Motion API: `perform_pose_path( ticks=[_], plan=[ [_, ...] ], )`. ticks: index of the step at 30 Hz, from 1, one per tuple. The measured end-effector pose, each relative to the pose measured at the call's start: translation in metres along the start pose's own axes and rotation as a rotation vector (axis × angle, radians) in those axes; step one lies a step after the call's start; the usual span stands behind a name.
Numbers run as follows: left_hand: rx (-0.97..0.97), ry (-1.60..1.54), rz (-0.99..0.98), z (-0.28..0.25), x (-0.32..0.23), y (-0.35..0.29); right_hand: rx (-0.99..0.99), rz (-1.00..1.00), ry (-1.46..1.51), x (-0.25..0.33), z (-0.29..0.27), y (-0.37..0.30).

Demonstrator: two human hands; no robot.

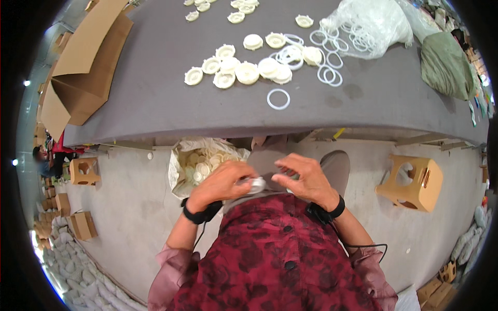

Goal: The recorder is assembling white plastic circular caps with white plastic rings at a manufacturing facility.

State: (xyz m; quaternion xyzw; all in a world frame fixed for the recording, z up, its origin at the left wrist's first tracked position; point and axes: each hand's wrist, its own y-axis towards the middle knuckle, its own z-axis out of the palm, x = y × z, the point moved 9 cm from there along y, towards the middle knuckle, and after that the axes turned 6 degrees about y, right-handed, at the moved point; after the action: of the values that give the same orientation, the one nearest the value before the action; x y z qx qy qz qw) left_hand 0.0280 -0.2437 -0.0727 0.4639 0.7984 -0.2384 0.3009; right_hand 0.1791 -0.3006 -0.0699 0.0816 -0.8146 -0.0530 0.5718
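My left hand (223, 181) is closed over my lap, its thumb and fingers around a small white plastic cap (257, 184). The cap's far side is partly hidden by the fingers. Just to the right, my right hand (307, 179) faces it with curled fingers held apart, and I make out nothing gripped in it. On the grey-covered table (207, 111) ahead lie several cream ribbed caps (247, 73). Among them are white sealing rings (290, 56), and a single ring (278, 99) lies nearer the front edge.
An open sack of pale caps (199, 160) stands on the floor beside my left hand. A clear plastic bag of rings (371, 31) lies at the table's back right, near a green cloth bundle (448, 65). An open cardboard box (88, 62) is at left; a tan stool (412, 182) stands right.
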Motion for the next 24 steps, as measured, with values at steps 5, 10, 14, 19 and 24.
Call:
perform_pose_path(
  ticks=[5, 10, 14, 19, 24],
  plan=[
    [0.232, 0.572, -0.437, -0.034, 0.066, -0.069, -0.287, -0.271, -0.450, 0.026, -0.047, 0.060],
    [-0.446, 0.415, -0.233, -0.088, 0.045, -0.039, -0.235, -0.250, -0.697, -0.004, -0.032, 0.092],
    [-0.758, 0.255, -0.159, -0.118, 0.034, 0.029, -0.242, -0.204, -0.593, -0.013, -0.036, 0.090],
    [-0.826, 0.514, 0.076, -0.136, 0.024, 0.105, -0.392, -0.152, -0.343, -0.007, -0.061, 0.075],
    [-0.794, 0.620, 0.049, -0.135, 0.049, 0.121, -0.519, -0.004, -0.009, -0.023, -0.085, 0.061]
  ],
)
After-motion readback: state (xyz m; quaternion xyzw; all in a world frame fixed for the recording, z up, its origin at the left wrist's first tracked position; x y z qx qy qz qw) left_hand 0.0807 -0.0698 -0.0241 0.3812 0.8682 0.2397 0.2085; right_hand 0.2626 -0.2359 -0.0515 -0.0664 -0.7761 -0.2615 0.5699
